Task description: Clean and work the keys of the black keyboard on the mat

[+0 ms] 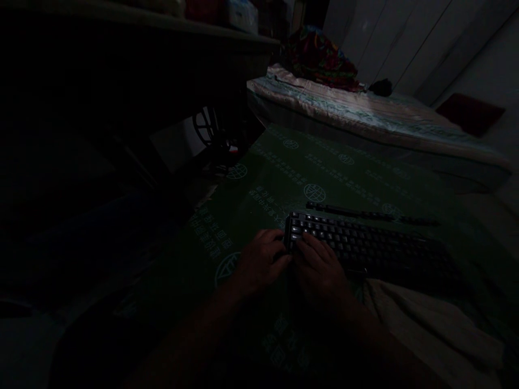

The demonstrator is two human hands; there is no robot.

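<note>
The scene is very dark. A black keyboard [365, 243] lies on a green sheet [308, 173] printed with pale globe marks. My left hand [261, 262] is curled round the keyboard's left end, fingers bent against its edge. Right beside it, my right hand [320, 267] rests on the left-most keys with the fingers pressed down onto them. A thin dark strip [365, 213] lies on the sheet just behind the keyboard.
A mattress [365, 113] with a pale cover runs behind the sheet, with a heap of coloured cloth [320, 56] and a dark red cushion [470, 113] on it. A dark table [162, 32] stands at the left, a wheel-like frame [206, 127] under it. Light cloth [425, 319] lies near me.
</note>
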